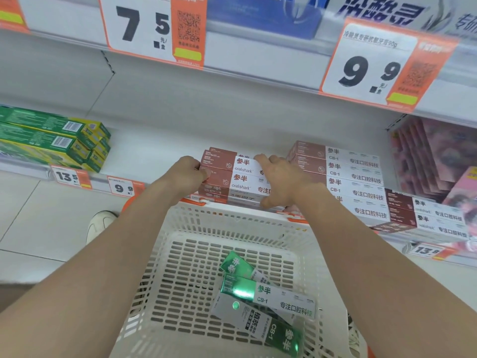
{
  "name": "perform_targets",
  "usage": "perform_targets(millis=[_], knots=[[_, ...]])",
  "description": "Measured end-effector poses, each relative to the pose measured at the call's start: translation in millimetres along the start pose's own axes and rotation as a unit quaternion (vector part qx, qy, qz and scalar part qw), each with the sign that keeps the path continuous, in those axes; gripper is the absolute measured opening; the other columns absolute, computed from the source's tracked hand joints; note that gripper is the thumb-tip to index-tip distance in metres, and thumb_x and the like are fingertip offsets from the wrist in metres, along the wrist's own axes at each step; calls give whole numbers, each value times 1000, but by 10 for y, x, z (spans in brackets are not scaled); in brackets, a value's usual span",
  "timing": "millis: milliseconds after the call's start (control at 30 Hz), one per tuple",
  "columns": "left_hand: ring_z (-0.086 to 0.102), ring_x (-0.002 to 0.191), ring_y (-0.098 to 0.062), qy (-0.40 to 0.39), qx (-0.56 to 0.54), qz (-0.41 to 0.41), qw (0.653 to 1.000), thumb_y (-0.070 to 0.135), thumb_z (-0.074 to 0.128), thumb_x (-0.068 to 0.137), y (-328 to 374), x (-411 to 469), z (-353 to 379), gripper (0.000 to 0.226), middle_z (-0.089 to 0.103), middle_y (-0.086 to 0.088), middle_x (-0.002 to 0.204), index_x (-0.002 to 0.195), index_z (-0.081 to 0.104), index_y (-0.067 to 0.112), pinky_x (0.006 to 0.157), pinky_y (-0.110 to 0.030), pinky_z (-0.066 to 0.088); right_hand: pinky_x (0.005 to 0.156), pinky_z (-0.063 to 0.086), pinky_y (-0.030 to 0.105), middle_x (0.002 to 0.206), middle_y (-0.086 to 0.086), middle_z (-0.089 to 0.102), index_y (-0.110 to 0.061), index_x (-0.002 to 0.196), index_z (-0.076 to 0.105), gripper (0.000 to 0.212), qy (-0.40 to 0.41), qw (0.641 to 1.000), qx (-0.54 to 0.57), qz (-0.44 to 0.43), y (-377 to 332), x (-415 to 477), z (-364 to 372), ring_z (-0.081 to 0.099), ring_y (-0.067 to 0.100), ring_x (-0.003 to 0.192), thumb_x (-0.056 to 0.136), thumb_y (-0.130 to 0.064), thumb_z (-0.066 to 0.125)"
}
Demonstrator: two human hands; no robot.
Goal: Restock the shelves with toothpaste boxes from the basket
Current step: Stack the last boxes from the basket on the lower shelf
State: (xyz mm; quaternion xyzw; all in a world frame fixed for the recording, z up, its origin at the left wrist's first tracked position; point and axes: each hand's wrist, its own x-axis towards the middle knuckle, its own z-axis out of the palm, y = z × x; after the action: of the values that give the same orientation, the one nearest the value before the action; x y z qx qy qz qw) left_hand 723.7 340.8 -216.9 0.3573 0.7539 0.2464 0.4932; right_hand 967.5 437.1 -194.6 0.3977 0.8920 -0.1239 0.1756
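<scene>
Head: red boxes (pixel 232 178) held between hands (pixel 187 174) (pixel 280 183).

**Retail shop, toothpaste aisle**

Landmark: white perforated basket (pixel 232 215), shopping type, with orange trim at the rim. Inside it are loose green toothpaste boxes (pixel 258 290).

Directly behind the basket is a white metal shelf (pixel 160 146) stacked with red-and-white toothpaste boxes (pixel 356 177), many identical units. Behind-left of the basket are stacked green cartons (pixel 51 143) with barcodes showing. Behind-right are pink packs (pixel 433 156).

There are small orange-white price labels on the shelf edge. Left of the basket are 13.5 (pixel 67 176) and 9.9 (pixel 123 187), and right of it is 13.8 (pixel 426 250).

Above the basket, two big price cards hang on the upper shelf edge, 7.5 (pixel 144 27) and 9.9 (pixel 371 71), each with a QR code.

Left of the basket is a pale tiled floor (pixel 38 215).
</scene>
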Motion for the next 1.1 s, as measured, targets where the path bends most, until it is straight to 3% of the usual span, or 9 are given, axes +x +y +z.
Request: perform_targets(millis=[133,200,300,400,500,600,767,967,1100], knots=[[65,112,-37,134,103,76,983,24,52,108,80,-184,142,28,70,-18,119,119,63,1,92,-43,51,121,29,50,157,13,38,-14,164,14,127,-3,999,48,-5,-67,-97,-96,35,33,147,69,-56,88],[59,118,-37,276,149,183,932,17,48,107,61,-439,303,29,65,-16,126,132,58,4,99,-46,46,121,33,48,159,10,40,-13,162,26,105,42,992,117,-19,-205,-195,-151,37,30,148,79,-51,77],[49,97,-31,380,182,317,850,6,52,96,-93,-833,569,17,56,-12,108,113,56,6,82,-42,42,101,51,43,129,5,66,-18,131,63,49,153,974,151,-64,-559,-435,-145,61,27,119,85,-33,52],[45,86,-27,308,220,363,851,5,59,86,-411,-1139,854,14,53,-9,95,98,52,8,72,-39,37,72,56,38,85,3,71,-22,90,68,29,169,973,128,-89,-907,-796,2,65,30,77,83,-29,41],[51,82,-24,166,251,317,899,15,63,89,-772,-1373,1060,11,56,0,89,94,53,15,64,-37,38,61,45,31,76,2,70,-21,84,67,31,99,987,85,-90,-1006,-1144,302,64,29,69,85,-32,39],[57,84,-20,25,318,209,924,27,58,94,-1064,-1494,1165,7,57,6,94,99,59,22,68,-37,50,69,46,30,96,2,71,-25,101,66,17,-19,990,138,8,-842,-1366,723,69,27,94,87,-24,56],[61,85,-24,-69,294,104,948,25,60,98,-1230,-1615,1305,22,59,-5,101,112,44,16,69,-37,51,112,44,45,155,3,46,-35,160,29,101,-207,956,178,105,-505,-1891,1390,49,28,138,74,-33,83],[65,88,-22,-87,352,-1,932,30,61,98,-1372,-1663,1493,21,64,-4,103,109,53,15,74,-36,55,94,55,47,135,0,64,-42,146,32,64,-129,972,141,134,-437,-1973,1666,67,29,107,94,-33,68],[66,97,-23,-111,367,2,924,25,66,95,-1468,-1604,1601,41,63,-5,116,134,54,15,77,-37,56,114,43,42,158,7,48,-25,164,26,66,-135,931,304,152,-257,-1813,1652,51,31,139,106,-30,57]])
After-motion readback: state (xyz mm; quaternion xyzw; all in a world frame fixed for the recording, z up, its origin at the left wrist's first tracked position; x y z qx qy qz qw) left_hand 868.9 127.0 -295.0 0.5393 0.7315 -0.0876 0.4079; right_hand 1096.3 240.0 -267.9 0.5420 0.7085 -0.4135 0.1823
